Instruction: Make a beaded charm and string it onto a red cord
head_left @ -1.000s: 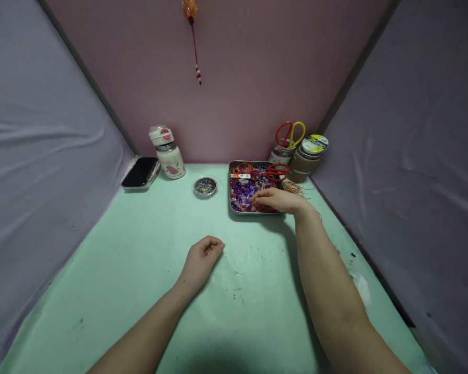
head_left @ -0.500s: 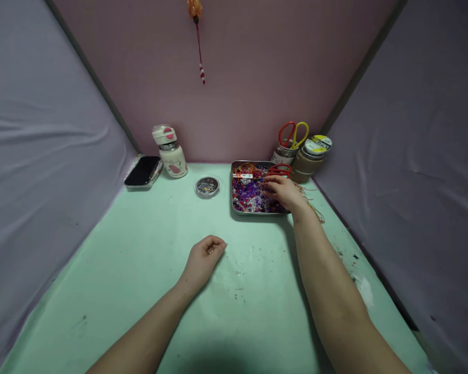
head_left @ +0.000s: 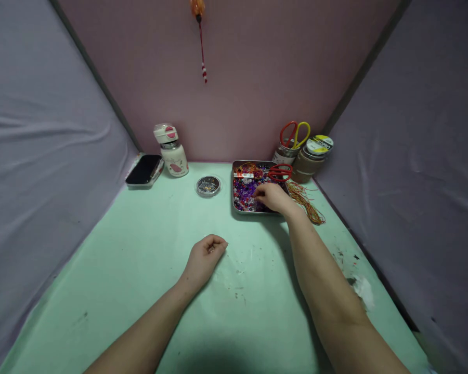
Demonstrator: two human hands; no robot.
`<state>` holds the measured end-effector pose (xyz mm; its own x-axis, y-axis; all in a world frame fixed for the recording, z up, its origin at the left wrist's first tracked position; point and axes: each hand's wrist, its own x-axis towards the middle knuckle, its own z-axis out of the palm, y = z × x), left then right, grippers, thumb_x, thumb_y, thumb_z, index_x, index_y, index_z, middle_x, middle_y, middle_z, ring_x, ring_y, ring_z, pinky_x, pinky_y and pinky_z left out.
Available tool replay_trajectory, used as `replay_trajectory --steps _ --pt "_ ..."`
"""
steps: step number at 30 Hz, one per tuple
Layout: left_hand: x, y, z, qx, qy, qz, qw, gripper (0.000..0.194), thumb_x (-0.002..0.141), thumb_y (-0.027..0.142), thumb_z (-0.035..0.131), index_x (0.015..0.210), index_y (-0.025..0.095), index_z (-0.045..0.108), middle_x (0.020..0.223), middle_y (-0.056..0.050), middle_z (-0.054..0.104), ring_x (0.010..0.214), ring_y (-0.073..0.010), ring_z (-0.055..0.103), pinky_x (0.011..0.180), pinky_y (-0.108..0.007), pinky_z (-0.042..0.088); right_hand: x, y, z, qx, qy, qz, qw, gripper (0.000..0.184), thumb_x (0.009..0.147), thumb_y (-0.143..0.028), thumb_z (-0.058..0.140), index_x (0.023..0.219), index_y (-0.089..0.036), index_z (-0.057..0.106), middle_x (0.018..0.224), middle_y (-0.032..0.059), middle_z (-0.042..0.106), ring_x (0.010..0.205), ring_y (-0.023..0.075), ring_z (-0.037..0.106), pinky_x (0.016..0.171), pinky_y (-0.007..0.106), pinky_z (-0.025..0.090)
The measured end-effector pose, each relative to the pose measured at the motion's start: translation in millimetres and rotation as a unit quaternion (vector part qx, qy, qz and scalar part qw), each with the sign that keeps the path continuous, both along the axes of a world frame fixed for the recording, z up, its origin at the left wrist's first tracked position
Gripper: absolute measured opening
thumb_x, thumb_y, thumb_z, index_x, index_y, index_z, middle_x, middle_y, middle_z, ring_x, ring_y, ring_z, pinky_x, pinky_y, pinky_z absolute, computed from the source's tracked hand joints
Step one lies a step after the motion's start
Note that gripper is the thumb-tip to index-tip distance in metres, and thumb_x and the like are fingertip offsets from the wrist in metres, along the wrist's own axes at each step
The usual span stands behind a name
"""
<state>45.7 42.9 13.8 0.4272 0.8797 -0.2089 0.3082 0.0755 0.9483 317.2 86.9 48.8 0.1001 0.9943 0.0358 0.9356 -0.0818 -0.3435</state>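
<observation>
My left hand (head_left: 205,254) rests on the table, its fingers curled closed and thumb against forefinger. Small shiny bits that look like beads (head_left: 211,250) glint inside the curl. Over the metal tray (head_left: 233,195), my right hand (head_left: 272,197) reaches down with bent fingers drawn together among purple, red and clear beads (head_left: 245,195). Whether a bead is between those fingertips cannot be made out. Red-handled scissors (head_left: 281,172) lie across the back of the tray, near a bundle of orange thread (head_left: 249,168).
Left of the tray sits a round clear case (head_left: 208,185). A bottle (head_left: 173,153) and a phone (head_left: 144,170) stand farther left. Behind the tray are a jar with scissors (head_left: 285,154) and a lidded jar (head_left: 310,163). Loose cords (head_left: 306,202) lie beside the tray. A beaded pendant (head_left: 203,52) hangs above.
My right hand has shifted slightly left and nearer within the tray, its fingers drawing together, so the scissors and loose cords show more. My left hand stays still.
</observation>
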Motion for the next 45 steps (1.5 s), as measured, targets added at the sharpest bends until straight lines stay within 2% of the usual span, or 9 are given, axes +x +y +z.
replay_trajectory --steps 11,26,31,36,40,43,45 --pt "-1 0 -1.2 -0.003 0.001 0.000 1.000 0.022 0.077 0.040 0.058 0.079 0.018 0.063 0.076 -0.002 0.062 0.072 -0.0151 0.053 0.069 -0.027 0.040 -13 8 -15.7 -0.044 -0.058 0.003 0.997 0.019 0.080 -0.016 0.057 0.090 -0.019 0.073 0.093 0.0091 0.072 0.090 0.0207 0.063 0.076 0.025 0.042" --pt "-1 -1 -2.0 0.011 0.001 0.005 1.000 0.021 0.076 0.038 0.058 0.078 0.018 0.064 0.078 -0.002 0.065 0.073 -0.0161 0.056 0.070 -0.027 0.043 -13 6 -14.6 -0.081 -0.067 -0.005 0.994 0.017 0.079 -0.019 0.059 0.089 -0.020 0.072 0.097 0.0096 0.071 0.084 0.0188 0.063 0.071 0.024 0.043" --pt "0 -1 0.4 0.006 0.004 0.005 1.000 0.020 0.076 0.036 0.058 0.078 0.018 0.064 0.077 -0.002 0.064 0.073 -0.0155 0.055 0.070 -0.027 0.043 -14 8 -17.0 -0.087 -0.064 -0.009 0.994 0.015 0.077 -0.019 0.060 0.086 -0.018 0.072 0.091 0.0106 0.071 0.078 0.0183 0.063 0.067 0.025 0.042" --pt "0 -1 2.1 0.001 0.009 0.005 1.000 0.021 0.076 0.037 0.057 0.077 0.018 0.063 0.076 -0.001 0.062 0.072 -0.0151 0.054 0.069 -0.026 0.042 -9 5 -11.5 -0.062 -0.060 -0.007 0.996 0.014 0.078 -0.018 0.056 0.081 -0.016 0.070 0.089 0.0113 0.071 0.076 0.0184 0.061 0.066 0.025 0.040" --pt "-1 -1 3.0 0.002 0.011 0.006 1.000 0.021 0.076 0.038 0.057 0.077 0.018 0.063 0.075 -0.002 0.062 0.071 -0.0153 0.053 0.068 -0.027 0.041 4 -3 3.7 -0.011 -0.057 -0.025 0.998 0.021 0.086 -0.019 0.048 0.091 -0.015 0.067 0.091 0.0103 0.070 0.077 0.0169 0.060 0.069 0.024 0.038" --pt "-1 -1 2.3 0.006 0.009 0.008 1.000 0.021 0.075 0.038 0.057 0.077 0.018 0.063 0.073 -0.001 0.061 0.069 -0.0150 0.052 0.066 -0.026 0.041 12 -8 10.5 0.019 -0.043 -0.055 0.997 0.021 0.088 -0.022 0.046 0.093 -0.015 0.065 0.084 0.0082 0.070 0.072 0.0158 0.059 0.066 0.024 0.038" --pt "-1 -1 1.5 0.009 0.005 0.009 1.000 0.021 0.075 0.038 0.058 0.076 0.018 0.063 0.073 -0.001 0.061 0.069 -0.0149 0.052 0.066 -0.026 0.041 13 -8 9.2 0.024 -0.038 -0.065 0.997 0.018 0.085 -0.021 0.050 0.089 -0.015 0.066 0.079 0.0072 0.070 0.069 0.0157 0.058 0.065 0.024 0.037"
